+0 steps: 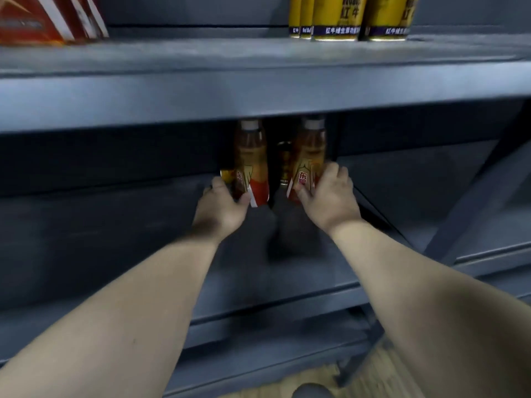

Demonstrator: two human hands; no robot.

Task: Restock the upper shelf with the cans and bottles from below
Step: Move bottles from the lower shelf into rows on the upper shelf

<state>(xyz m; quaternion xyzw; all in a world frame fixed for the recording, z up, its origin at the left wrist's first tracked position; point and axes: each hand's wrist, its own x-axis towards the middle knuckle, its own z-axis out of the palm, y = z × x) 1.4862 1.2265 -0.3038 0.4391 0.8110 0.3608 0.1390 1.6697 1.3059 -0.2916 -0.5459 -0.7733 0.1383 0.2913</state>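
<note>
Two amber drink bottles with white caps and red-and-yellow labels stand on the lower shelf (pixel 301 265). My left hand (pixel 222 206) grips the base of the left bottle (pixel 250 162). The right bottle (pixel 309 156) is held low down by my right hand (pixel 327 196). A dark can (pixel 284 165) stands behind, between the two bottles. Part of a gold can (pixel 225 175) shows just left of the left bottle. On the upper shelf (pixel 258 81), several yellow cans (pixel 344 18) stand at the top right.
Red and white boxes (pixel 48 18) sit on the upper shelf at the top left. A diagonal blue brace (pixel 471 196) of the rack runs down the right side. Further blue shelves lie below, and wood floor (pixel 373 377) shows at the bottom.
</note>
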